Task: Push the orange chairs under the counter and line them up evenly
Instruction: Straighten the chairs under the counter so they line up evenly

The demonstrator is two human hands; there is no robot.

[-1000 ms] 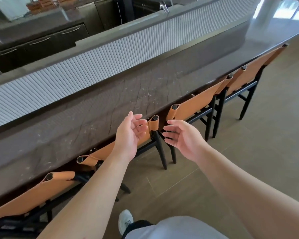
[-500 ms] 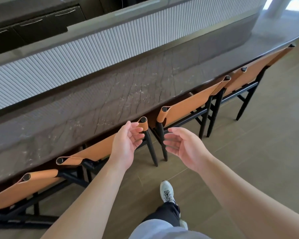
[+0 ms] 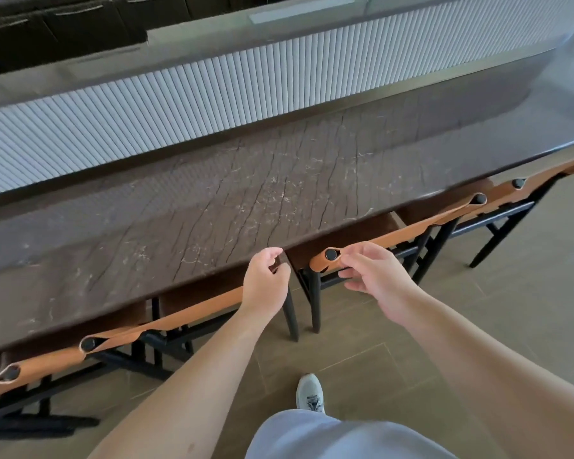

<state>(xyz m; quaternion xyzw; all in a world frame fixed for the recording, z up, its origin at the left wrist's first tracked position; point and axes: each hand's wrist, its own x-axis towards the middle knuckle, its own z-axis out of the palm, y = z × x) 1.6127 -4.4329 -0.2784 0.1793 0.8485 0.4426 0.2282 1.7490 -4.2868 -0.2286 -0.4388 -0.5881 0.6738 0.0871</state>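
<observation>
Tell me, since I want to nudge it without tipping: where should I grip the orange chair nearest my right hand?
Grip the orange chair by the top of its backrest, near the black post end, coming from behind on the floor side. That edge stands clear of the counter while the seat is tucked beneath. The right hand is already there.

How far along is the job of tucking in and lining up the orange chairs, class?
Done: four orange leather-backed chairs sit close along the dark stone counter. In hand: the left hand is at the corner of the chair left of the gap, and the right hand at the chair right of it. Left: evening up their backs.
</observation>
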